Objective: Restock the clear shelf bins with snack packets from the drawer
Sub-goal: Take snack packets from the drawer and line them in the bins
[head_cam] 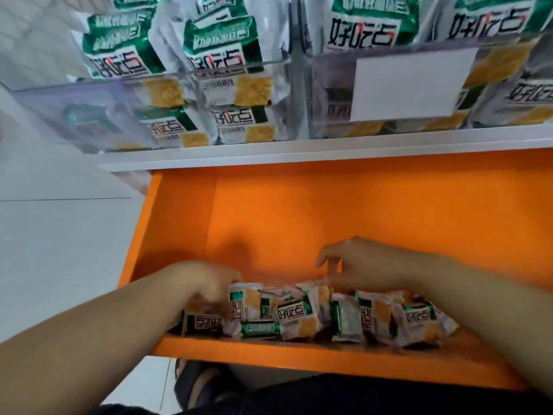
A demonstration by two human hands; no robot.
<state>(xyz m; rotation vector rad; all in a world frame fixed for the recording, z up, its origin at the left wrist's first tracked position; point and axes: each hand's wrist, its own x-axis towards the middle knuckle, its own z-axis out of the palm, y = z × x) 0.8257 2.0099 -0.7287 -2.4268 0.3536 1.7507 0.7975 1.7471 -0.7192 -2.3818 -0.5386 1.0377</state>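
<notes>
While left hand (209, 284) and right hand (359, 265) touch packets (419, 323), labels (294, 313) read 好吃点.

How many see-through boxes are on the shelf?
2. The left bin sits above the drawer's left edge. The right bin, with a white label, sits beside it. More may be out of view.

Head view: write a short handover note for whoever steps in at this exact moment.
Left hand: down among the packets at the row's left end, blurred; grip unclear.
Right hand: fingers curled over a packet mid-row; grip unclear.
Snack packets: one row along the near edge of the orange drawer.
Clear bins on the shelf above: both already hold packets.
To do: lift the drawer row into the bins.
</notes>
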